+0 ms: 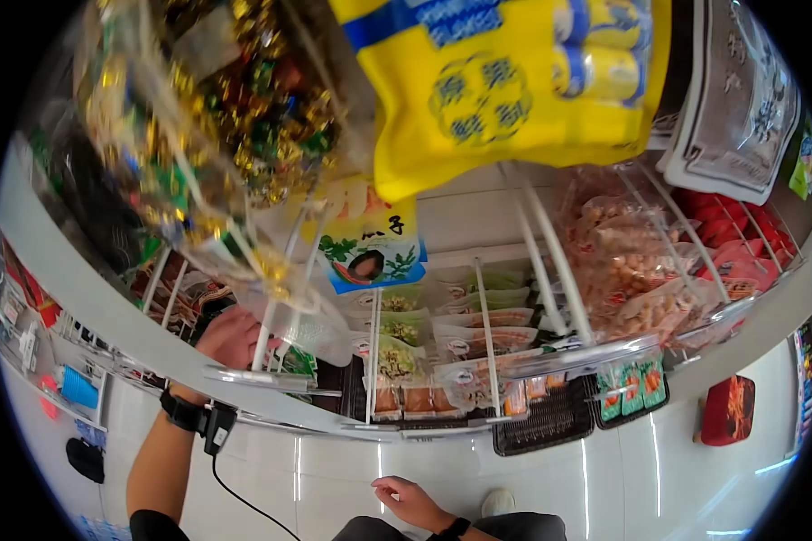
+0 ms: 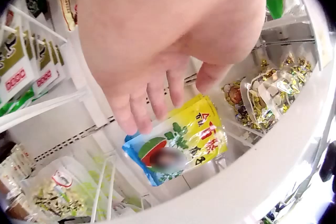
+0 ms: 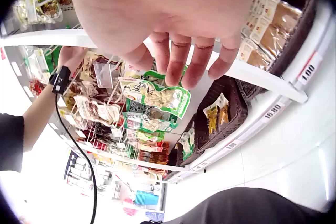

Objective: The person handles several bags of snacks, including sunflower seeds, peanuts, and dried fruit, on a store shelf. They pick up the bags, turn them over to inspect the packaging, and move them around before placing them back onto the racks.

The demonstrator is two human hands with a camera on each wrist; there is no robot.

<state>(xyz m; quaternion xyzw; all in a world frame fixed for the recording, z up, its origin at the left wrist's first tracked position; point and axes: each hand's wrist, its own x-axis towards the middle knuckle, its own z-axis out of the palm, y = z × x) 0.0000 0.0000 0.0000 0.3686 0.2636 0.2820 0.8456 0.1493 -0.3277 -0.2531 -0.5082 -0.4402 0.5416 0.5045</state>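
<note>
My left hand [image 1: 230,338] reaches in behind the shelf's front rail, its palm and loosely extended fingers showing in the left wrist view. In that view, a yellow and blue bag of melon seeds [image 2: 181,142] with a watermelon picture lies just past the fingertips. From the head view, the same melon seed bag [image 1: 379,248] hangs to the right of this hand. My right hand [image 1: 410,500] hangs low in front of my legs with relaxed fingers, holding nothing. The right wrist view has its fingers [image 3: 178,61] overlapping green-edged snack packets [image 3: 157,98] on the shelf behind.
Bags of gold-wrapped candies [image 1: 271,108] and a large yellow bag [image 1: 514,99] hang close overhead. White wire dividers [image 1: 487,334] separate the packets, and dark baskets [image 1: 546,419] line the lower shelf. A red stool [image 1: 728,410] stands on the floor at right.
</note>
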